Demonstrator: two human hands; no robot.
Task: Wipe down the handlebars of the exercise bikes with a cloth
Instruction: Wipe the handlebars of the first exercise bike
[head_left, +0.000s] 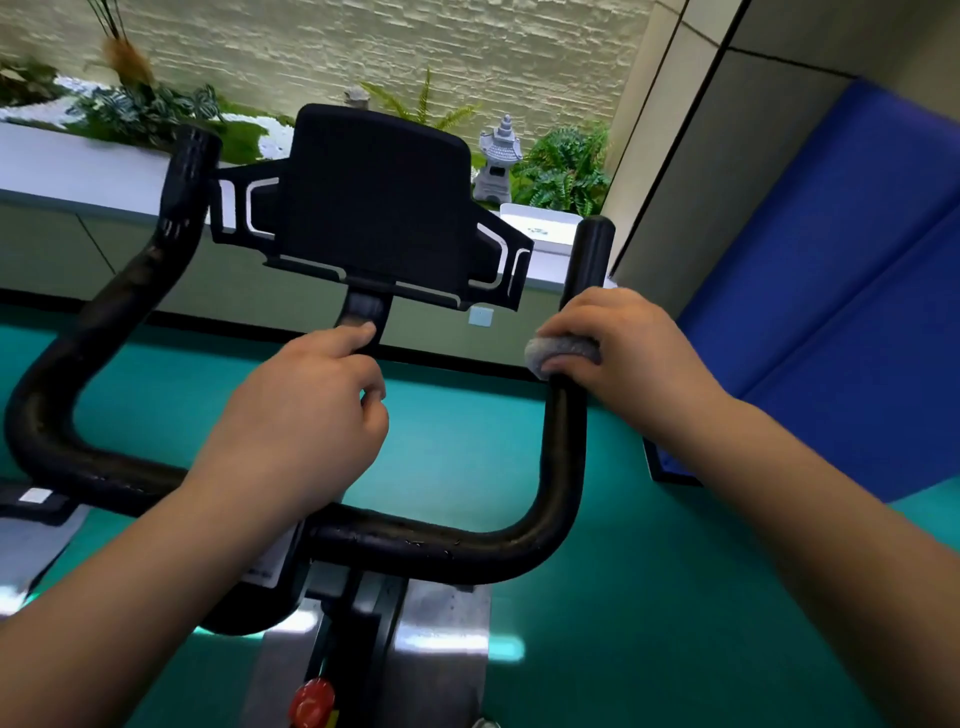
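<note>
One black handlebar (415, 545), U-shaped: crossbar runs left–right across lower centre, two horns rise toward the top of the frame. One grey cloth (563, 353), bunched, sits on the right horn at centre right. Right hand (634, 358): fingers curled round cloth and horn, grasping both. Left hand (306, 415) at centre: fingers curled, index tip touching the stem under the one black tablet holder (374, 208); grasp on anything not discernible. One red knob (311, 701), bottom centre.

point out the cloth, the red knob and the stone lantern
cloth (563, 349), head view, grey fold below the right hand's fingers
red knob (311, 701), head view, its top face
stone lantern (497, 161), head view, its body
</note>
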